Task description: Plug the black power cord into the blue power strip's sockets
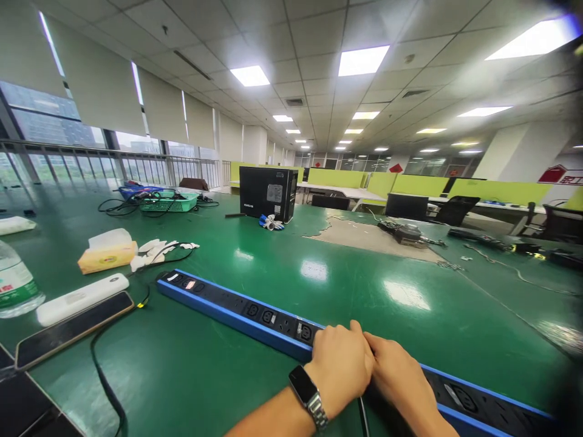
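A long blue-and-black power strip (255, 312) with several sockets lies slantwise across the green table. My left hand (339, 361), with a watch (304, 388) on its wrist, is closed above the strip's middle. Pressed against it from the right is my right hand (403, 376), also closed over the strip. Whatever the fingers hold is hidden behind the backs of both hands. A black cable (363, 416) comes out below, between the two hands; its upper end is covered.
Left of the strip are a phone (75, 331), a long white device (82, 298), a water bottle (16, 282), a tissue box (107, 256), white gloves (155, 252) and a loose black cable (101, 370). Farther back stand a green basket (168, 202) and a black computer case (268, 193).
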Motion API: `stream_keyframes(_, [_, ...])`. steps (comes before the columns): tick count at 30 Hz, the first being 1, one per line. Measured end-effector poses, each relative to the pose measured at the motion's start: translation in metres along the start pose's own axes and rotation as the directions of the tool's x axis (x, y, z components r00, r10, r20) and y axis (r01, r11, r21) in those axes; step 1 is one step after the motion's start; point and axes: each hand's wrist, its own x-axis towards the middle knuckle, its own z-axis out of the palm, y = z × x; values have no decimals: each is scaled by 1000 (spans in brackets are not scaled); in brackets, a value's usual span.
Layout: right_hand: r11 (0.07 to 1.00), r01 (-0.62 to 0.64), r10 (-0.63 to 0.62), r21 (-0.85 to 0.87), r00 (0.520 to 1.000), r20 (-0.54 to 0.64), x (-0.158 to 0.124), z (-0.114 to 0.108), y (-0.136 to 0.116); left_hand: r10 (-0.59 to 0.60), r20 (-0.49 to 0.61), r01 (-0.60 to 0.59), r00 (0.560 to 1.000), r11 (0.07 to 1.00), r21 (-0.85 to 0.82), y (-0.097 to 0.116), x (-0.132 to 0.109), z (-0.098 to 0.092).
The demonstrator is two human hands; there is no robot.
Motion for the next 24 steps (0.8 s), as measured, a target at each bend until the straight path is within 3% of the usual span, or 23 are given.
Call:
stream_keyframes(6, [1000,-3,3,-30,1000,-4,0,1,0,-40,35,42,999,996,-77,-4,7,0])
stream_keyframes(19, [1000,-26,28,16,994,-110,4,-3,0,34,-30,-33,999,999,27,-4,-10,13])
stream_keyframes(21, [1000,-16,16,8,993,-113,4,-2,0,36,-71,-38,997,999,-26,-11,-14,13])
stream_keyframes(24, [999,34,-35,-10,988,-153,1,0,2,57,-226,-83,972,991,-107,-30,-23,17])
